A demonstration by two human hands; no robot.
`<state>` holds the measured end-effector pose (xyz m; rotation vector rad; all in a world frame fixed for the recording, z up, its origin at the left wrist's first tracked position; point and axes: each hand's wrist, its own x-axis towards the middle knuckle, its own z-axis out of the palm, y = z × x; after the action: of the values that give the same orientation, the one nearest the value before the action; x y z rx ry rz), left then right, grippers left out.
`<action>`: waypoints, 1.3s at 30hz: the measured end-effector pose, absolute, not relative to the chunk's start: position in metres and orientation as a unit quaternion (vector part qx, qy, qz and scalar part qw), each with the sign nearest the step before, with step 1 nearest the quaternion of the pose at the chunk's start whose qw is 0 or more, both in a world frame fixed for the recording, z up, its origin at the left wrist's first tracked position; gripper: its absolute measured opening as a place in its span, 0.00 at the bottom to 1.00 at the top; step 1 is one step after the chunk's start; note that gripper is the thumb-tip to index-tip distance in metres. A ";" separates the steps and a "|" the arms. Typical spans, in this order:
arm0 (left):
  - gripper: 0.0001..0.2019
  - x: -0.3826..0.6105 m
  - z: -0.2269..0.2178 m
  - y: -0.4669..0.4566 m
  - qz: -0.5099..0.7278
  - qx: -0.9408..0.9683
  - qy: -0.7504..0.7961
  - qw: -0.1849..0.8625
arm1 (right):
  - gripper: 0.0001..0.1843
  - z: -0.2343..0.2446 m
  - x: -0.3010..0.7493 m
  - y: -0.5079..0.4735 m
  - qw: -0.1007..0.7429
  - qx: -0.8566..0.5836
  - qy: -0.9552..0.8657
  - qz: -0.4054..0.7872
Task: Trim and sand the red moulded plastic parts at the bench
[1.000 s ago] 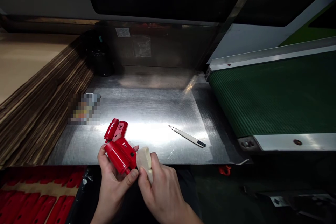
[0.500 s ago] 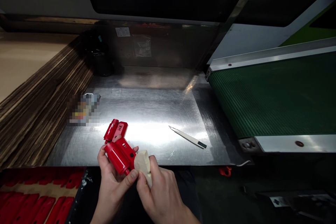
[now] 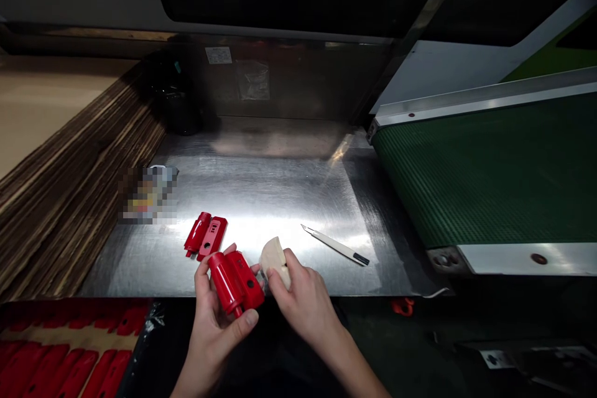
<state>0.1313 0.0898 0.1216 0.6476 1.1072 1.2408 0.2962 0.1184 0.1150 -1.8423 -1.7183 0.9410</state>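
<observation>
Left hand (image 3: 213, 323): shut round the red part (image 3: 234, 283), so I hold it steady.
Right hand (image 3: 301, 301): I pinch the pale block (image 3: 275, 260).

Factory floor, prob. a mfg/assembly line station, not a home or office. Main sign: green belt conveyor (image 3: 485, 180) w/ metal side rails, running right next to a stainless steel workbench (image 3: 280, 193). Stack of flat corrugated cardboard sheets (image 3: 79, 180) lies along the bench's left edge, likely packing stock. Rows of red plastic parts (image 3: 46, 364) sit in a tray-like layout at lower left, i.e. batch work. Utility knife (image 3: 338, 245) on the bench, and a printed label (image 3: 218, 55) on the steel back panel, also look industrial.
</observation>
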 end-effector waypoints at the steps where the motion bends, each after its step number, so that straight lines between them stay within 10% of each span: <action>1: 0.46 0.130 0.121 0.091 0.542 0.281 0.482 0.628 | 0.08 0.116 0.297 0.119 0.231 -0.665 -0.614 0.358; 10: 0.53 0.128 0.110 0.095 0.567 0.251 0.480 0.620 | 0.15 0.129 0.289 0.099 0.380 -0.591 -0.511 0.494; 19: 0.52 0.120 0.114 0.094 0.572 0.218 0.445 0.654 | 0.12 0.127 0.292 0.108 0.241 -0.684 -0.579 0.373; 33: 0.22 0.111 0.104 0.096 0.530 0.138 0.332 0.768 | 0.12 0.089 0.305 0.131 0.257 -0.678 -0.618 0.304; 39: 0.33 0.112 0.107 0.092 0.510 0.160 0.349 0.770 | 0.11 0.087 0.306 0.128 0.260 -0.668 -0.634 0.289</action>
<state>0.1121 0.0918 0.1073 0.3477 0.7564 1.1051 0.3059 0.1279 0.0866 -1.8093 -1.7179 0.7816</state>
